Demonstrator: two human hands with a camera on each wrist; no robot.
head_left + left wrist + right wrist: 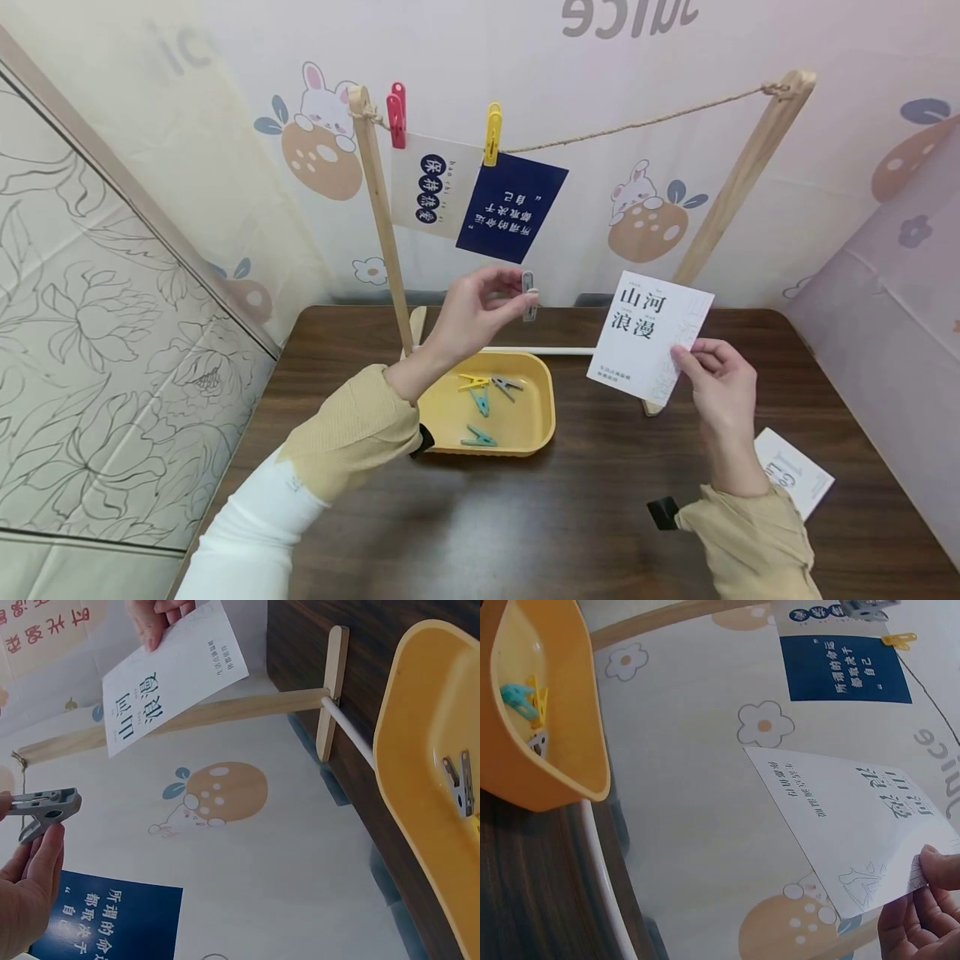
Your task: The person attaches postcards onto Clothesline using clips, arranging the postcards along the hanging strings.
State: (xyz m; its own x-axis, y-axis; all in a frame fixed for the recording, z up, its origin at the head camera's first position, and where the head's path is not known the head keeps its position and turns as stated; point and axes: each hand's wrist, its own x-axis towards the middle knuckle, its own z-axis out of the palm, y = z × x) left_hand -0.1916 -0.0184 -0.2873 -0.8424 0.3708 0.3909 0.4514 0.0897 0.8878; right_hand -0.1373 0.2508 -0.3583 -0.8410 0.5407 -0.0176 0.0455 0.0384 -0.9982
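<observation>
My left hand pinches a grey clothespin between thumb and fingers, just below the hanging cards. In my right hand is a white card with dark characters, gripped at its right edge. From the twine hang a white card and a dark blue card. A red clothespin clips the white one at its left corner, and a yellow clothespin sits where the two cards meet. The left wrist view shows the grey clothespin side-on.
A yellow tray with several clothespins stands under my left forearm. Wooden posts hold the twine at both ends, joined low down by a white rod. Another white card lies on the dark table beside my right forearm.
</observation>
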